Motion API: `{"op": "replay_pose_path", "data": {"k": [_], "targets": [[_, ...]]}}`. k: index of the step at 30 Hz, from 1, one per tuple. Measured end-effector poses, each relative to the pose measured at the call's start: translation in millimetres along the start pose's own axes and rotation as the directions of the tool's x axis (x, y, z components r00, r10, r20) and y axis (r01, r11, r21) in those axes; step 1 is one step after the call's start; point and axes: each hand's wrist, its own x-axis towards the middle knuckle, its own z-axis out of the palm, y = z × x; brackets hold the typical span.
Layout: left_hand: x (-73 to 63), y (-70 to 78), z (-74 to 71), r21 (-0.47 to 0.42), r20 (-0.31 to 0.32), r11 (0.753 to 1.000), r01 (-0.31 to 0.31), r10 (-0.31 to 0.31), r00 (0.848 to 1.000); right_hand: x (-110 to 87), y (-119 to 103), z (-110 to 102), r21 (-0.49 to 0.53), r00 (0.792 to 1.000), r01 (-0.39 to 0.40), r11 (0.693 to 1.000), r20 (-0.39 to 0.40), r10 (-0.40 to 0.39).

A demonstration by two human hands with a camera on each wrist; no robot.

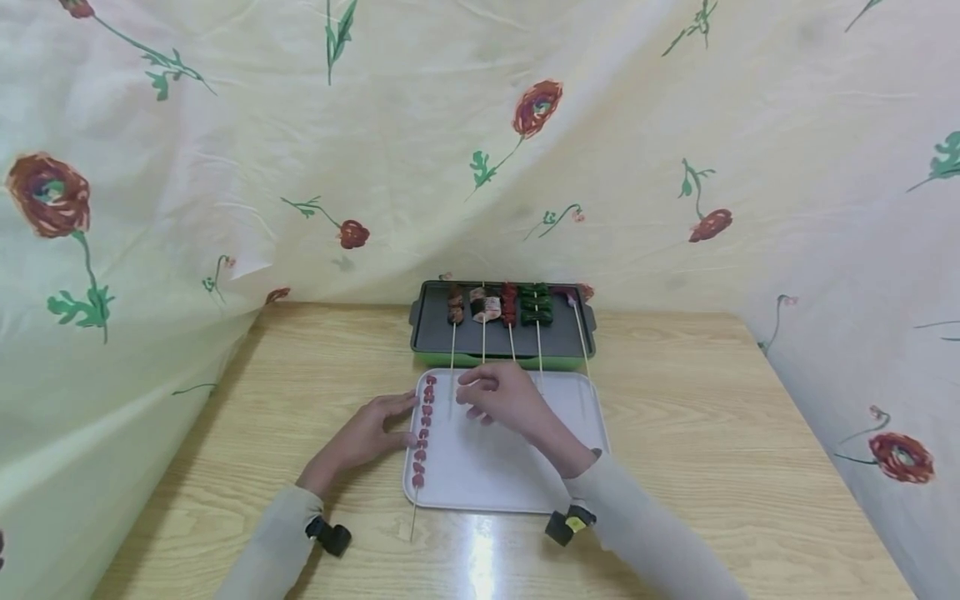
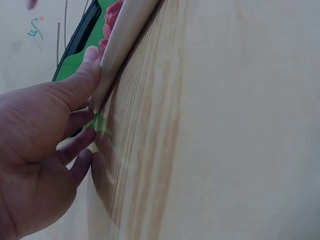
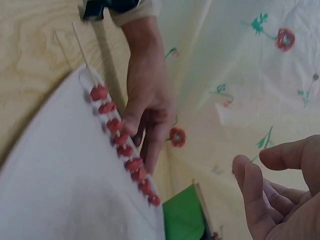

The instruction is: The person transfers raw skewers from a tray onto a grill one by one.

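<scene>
A skewer of small red meat pieces (image 1: 423, 433) lies along the left side of a white tray (image 1: 517, 483), its bare stick jutting past the near rim. My left hand (image 1: 370, 432) rests at the tray's left edge. In the left wrist view its thumb (image 2: 86, 70) touches the rim, with the other fingers bent beside the tray corner. Over the far part of the tray hovers my right hand (image 1: 506, 398), fingers loosely bent. The right wrist view shows a gap between its thumb and forefinger, with nothing held.
Behind the tray stands a green grill with a dark top plate (image 1: 442, 340). Several skewers lie across it, including brown meat (image 1: 455, 307), a black-and-white piece (image 1: 485, 306) and green vegetables (image 1: 536, 304). Their sticks reach toward the tray. A flowered cloth (image 1: 420, 150) hangs behind the wooden table (image 1: 690, 417).
</scene>
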Motion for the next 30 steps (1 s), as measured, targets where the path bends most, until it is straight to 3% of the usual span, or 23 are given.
{"op": "replay_pose_path", "data": {"k": [5, 10, 24, 30], "targets": [[0.3, 0.0, -0.1, 0.003, 0.0, 1.0, 0.004, -0.004, 1.0, -19.0, -5.7, 3.7, -0.001, 0.996, 0.085, 0.996, -0.012, -0.085], [0.5, -0.3, 0.3, 0.005, -0.003, 1.0, 0.004, -0.004, 1.0, -33.4, -0.7, 13.6, 0.016, 0.994, 0.109, 0.994, -0.01, -0.109], [-0.8, 2.0, -0.1, 0.013, -0.011, 1.0, 0.017, -0.017, 1.0, -57.1, 30.5, 53.3, 0.087, 0.995, 0.064, 0.994, 0.069, -0.07], [-1.1, 2.1, 0.3, 0.024, -0.012, 1.0, 0.014, -0.014, 1.0, -64.0, 39.8, 65.5, 0.133, 0.994, 0.004, 0.991, 0.112, -0.019]]}}
